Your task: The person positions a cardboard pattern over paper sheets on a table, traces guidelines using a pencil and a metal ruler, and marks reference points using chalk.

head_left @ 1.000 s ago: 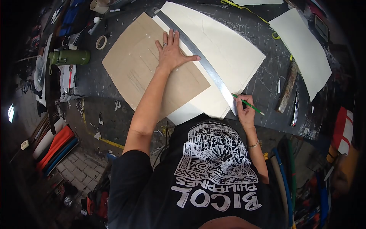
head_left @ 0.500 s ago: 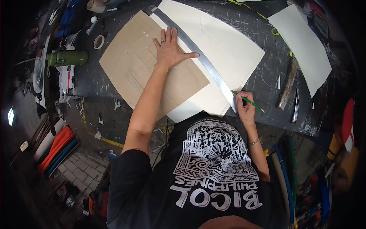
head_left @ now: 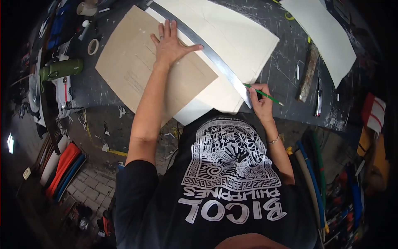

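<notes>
My left hand [head_left: 170, 45] lies flat with fingers spread on a tan cardboard template [head_left: 137, 54], its thumb reaching onto a long metal ruler [head_left: 211, 56]. The ruler runs from the far edge of the cream sheet [head_left: 244, 37] down toward my body, alongside the cardboard. Between the fingers of my right hand [head_left: 262, 106] is a green pencil [head_left: 267, 94], its tip at the ruler's near end and the sheet's edge. Part of the sheet is hidden under the cardboard.
The dark scratched table [head_left: 273, 74] also bears a rough wooden stick [head_left: 308, 74], a cutter knife [head_left: 318, 97], another cream sheet [head_left: 327, 33], a tape roll [head_left: 93, 47] and a green bottle [head_left: 64, 69]. Rolled materials [head_left: 66, 166] stand at lower left, below the table.
The view has shifted, so the table and its things sit slightly higher and further left. Both hands keep nearly the same places on the ruler and sheet.
</notes>
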Available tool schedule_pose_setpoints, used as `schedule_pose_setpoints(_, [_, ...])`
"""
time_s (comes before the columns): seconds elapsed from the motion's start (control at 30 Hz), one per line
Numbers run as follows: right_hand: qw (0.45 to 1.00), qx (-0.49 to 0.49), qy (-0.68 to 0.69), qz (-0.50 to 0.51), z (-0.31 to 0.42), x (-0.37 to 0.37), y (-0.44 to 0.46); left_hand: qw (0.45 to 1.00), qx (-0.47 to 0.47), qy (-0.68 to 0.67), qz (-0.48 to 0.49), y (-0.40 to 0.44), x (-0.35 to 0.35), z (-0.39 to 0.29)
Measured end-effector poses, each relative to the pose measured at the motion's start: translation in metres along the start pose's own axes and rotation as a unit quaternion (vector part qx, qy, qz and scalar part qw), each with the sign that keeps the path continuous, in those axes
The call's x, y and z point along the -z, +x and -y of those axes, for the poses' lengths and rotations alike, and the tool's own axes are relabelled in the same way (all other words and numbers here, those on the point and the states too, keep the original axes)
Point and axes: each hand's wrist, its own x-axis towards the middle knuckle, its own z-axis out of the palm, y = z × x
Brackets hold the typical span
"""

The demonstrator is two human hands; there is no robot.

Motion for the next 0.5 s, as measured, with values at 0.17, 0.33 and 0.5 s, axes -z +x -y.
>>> schedule_pose_setpoints(0.17, [1.0, -0.022, -0.007, -0.003, -0.002, 0.001, -0.004, 1.0, -0.019, -0.005, -0.024, 0.0, -0.015, 0.009])
schedule_pose_setpoints(0.33, [0.999, -0.001, -0.037, -0.008, -0.008, 0.002, -0.001, 0.999, -0.03, -0.003, -0.027, 0.002, -0.018, 0.013])
schedule_pose_setpoints(0.5, [1.0, -0.021, -0.021, -0.005, -0.005, 0.001, -0.002, 0.999, -0.035, -0.01, -0.028, 0.003, -0.02, 0.015])
